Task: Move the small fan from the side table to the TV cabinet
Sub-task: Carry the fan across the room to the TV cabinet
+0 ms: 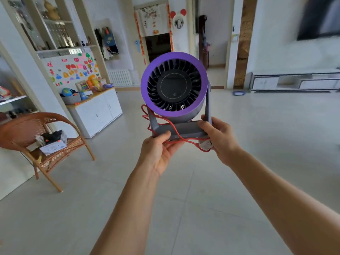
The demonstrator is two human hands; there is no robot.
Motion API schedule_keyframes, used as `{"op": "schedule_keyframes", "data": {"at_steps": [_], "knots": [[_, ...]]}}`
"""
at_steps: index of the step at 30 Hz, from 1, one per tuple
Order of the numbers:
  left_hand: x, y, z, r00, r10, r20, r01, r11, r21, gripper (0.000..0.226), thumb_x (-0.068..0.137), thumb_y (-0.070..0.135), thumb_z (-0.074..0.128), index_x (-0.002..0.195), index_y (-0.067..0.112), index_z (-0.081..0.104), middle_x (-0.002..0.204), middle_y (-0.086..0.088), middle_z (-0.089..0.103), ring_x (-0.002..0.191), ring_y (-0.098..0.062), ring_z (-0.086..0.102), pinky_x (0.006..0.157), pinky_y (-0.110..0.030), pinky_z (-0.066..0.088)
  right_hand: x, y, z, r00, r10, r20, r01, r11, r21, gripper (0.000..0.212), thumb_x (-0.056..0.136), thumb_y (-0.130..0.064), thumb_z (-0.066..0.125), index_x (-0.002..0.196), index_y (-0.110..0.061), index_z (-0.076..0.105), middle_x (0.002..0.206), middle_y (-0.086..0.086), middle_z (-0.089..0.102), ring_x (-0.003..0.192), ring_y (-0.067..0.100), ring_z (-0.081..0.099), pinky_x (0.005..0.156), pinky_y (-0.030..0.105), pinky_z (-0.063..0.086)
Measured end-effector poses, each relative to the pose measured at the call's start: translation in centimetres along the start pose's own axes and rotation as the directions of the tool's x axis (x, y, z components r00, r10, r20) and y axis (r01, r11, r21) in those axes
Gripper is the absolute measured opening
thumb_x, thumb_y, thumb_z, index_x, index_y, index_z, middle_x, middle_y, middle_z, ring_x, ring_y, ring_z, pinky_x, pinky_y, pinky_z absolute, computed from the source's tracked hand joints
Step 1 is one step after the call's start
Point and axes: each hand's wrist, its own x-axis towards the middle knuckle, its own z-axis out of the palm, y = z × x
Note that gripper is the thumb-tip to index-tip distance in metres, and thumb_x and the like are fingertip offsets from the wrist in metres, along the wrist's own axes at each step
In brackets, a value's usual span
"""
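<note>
The small fan (173, 85) has a purple ring, dark blades and a grey U-shaped stand, and I hold it up in mid-air at the centre of the view, facing me. My left hand (158, 151) grips the stand's base from below on the left. My right hand (219, 138) grips the base's right end and the upright. A red cable (161, 124) loops around the stand and hangs between both hands. The low white TV cabinet (294, 80) stands against the far right wall, under a dark TV (322, 19).
A wicker chair (42, 142) with a box on its seat stands at the left. Behind it are a white cupboard (97, 113) loaded with toys and tall shelves (55, 26). Pale tiled floor (184, 199) stretches ahead to a doorway (158, 46).
</note>
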Motion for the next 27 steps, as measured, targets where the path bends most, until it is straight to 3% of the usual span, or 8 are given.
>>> {"op": "schedule_keyframes", "data": {"at_steps": [4,9,14,20,27], "knots": [[7.0,-2.5,4.8,0.998,-0.043,0.050,0.043,0.999,-0.008,0.013,0.095,-0.006,0.048,0.101,-0.002,0.059,0.092,-0.021,0.072,0.072,-0.027,0.075,0.070,-0.040,0.062,7.0,0.8,-4.4,0.999,-0.020,-0.044,0.019,0.999,-0.027,0.004,0.089,-0.022,0.063,0.088,-0.025,0.066,0.086,0.007,0.062,0.081,0.022,0.058,0.074,0.038,0.052],[16.5,-5.7,12.2,0.993,-0.078,0.089,0.080,0.997,-0.021,0.015,0.095,-0.005,0.048,0.104,-0.003,0.059,0.084,-0.019,0.075,0.074,-0.028,0.076,0.066,-0.038,0.063,17.2,0.7,-10.7,0.997,-0.025,-0.079,0.020,0.998,-0.054,0.004,0.091,-0.022,0.062,0.090,-0.025,0.064,0.086,0.006,0.063,0.081,0.022,0.059,0.068,0.032,0.050],[24.6,-8.3,18.4,0.988,-0.089,0.125,0.094,0.995,-0.036,0.015,0.095,-0.005,0.049,0.106,-0.003,0.059,0.090,-0.021,0.074,0.076,-0.029,0.076,0.066,-0.038,0.063,25.8,0.6,-15.8,0.996,-0.025,-0.089,0.018,0.996,-0.083,0.005,0.093,-0.022,0.060,0.095,-0.021,0.064,0.087,0.005,0.062,0.082,0.021,0.059,0.070,0.033,0.050],[33.4,-11.3,23.8,0.980,-0.117,0.160,0.124,0.992,-0.031,0.021,0.094,-0.005,0.050,0.113,-0.005,0.058,0.096,-0.022,0.072,0.077,-0.029,0.076,0.064,-0.037,0.062,34.5,1.9,-20.8,0.992,-0.024,-0.126,0.013,0.996,-0.085,0.007,0.093,-0.020,0.060,0.089,-0.026,0.062,0.086,0.005,0.062,0.081,0.020,0.059,0.068,0.031,0.050],[46.1,-14.6,29.9,0.964,-0.158,0.212,0.164,0.986,-0.013,0.019,0.095,-0.007,0.046,0.110,-0.004,0.058,0.095,-0.023,0.071,0.072,-0.028,0.076,0.061,-0.036,0.062,46.8,4.5,-25.3,0.977,-0.045,-0.209,0.026,0.995,-0.094,0.010,0.092,-0.019,0.061,0.085,-0.025,0.063,0.082,0.004,0.060,0.079,0.021,0.057,0.068,0.032,0.049]]}}
